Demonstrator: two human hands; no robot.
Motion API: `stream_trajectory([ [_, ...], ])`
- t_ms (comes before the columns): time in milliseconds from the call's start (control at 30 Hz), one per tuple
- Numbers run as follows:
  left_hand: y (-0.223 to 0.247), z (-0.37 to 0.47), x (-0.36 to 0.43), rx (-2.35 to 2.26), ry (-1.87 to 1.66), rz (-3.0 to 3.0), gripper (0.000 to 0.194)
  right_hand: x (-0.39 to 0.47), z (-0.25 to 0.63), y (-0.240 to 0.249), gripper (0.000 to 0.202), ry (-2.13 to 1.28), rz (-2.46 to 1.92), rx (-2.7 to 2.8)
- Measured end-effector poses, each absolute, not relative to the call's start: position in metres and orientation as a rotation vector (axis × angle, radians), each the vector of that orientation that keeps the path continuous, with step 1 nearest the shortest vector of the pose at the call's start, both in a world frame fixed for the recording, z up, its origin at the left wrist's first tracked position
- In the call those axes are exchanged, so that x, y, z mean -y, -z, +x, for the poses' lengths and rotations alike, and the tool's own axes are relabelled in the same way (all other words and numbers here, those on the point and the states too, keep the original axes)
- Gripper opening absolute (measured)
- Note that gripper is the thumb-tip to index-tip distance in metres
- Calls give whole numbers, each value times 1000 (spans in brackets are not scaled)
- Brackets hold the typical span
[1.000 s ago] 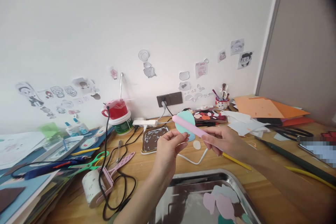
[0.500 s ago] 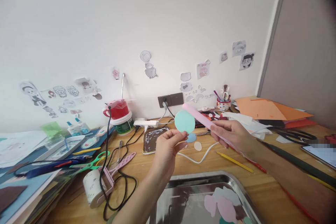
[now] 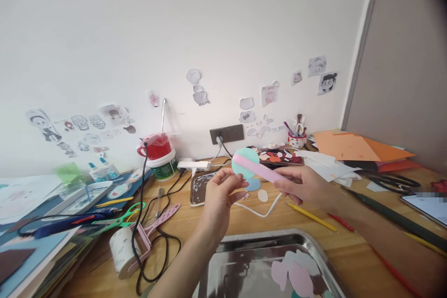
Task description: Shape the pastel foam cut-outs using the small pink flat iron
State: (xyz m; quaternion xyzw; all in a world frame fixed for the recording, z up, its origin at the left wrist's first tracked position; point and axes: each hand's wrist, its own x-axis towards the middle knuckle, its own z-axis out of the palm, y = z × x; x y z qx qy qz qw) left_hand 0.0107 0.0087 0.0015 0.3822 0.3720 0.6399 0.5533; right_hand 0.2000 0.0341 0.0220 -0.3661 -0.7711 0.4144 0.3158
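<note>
Now, a mint-green paper disc (image 3: 252,153) is pinched at its lower edge by the thumb and fingers of the left hand (image 3: 222,192), and is held up above the table (image 3: 188,226). A pink stick (image 3: 260,169) is gripped by the right hand (image 3: 305,186), whose fingers are wrapped around it, and its rounded end is placed across the front of the disc; whether the two are touching cannot be told. Just beyond the left fingertips, a blue paper piece (image 3: 253,185) and a cream paper piece (image 3: 262,195) are seen on the table, while a brown tray (image 3: 199,191) is partly hidden behind the left hand. Just below the right fingers, a yellow tool (image 3: 312,216) is laid. Nearer than both hands, a metal tray (image 3: 244,260) is set, in which pink paper shapes (image 3: 301,280) are gathered. Left of the left fingers, a roller (image 3: 124,252) and green scissors (image 3: 120,221) are found; beyond the right fingers, a cup (image 3: 295,141) of brushes and orange paper (image 3: 349,144) are placed.
</note>
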Motion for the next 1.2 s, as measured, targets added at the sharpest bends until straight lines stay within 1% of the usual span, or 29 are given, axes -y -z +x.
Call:
stream_trajectory([
  [233,0,14,-11,-931,-1460,925,23,-28,193,-23,33,-1095,-966,2069],
  [467,-2,11,-11,-926,-1480,959,16,-33,198,-21,29,-1034,-974,1998],
  [600,-5,9,-10,-916,-1483,940,16,-37,202,-22,26,-1081,-999,1907],
  [800,-6,3,-11,-893,-1495,913,14,-47,210,-20,30,-1065,-979,1792],
  [967,-5,3,-12,-892,-1493,908,14,-41,208,-24,24,-1165,-975,1960],
  [1067,-3,4,-12,-895,-1484,915,14,-38,204,-20,24,-1120,-967,2033],
  [1200,-3,8,-11,-908,-1427,938,22,-36,199,-15,27,-1079,-954,2047],
])
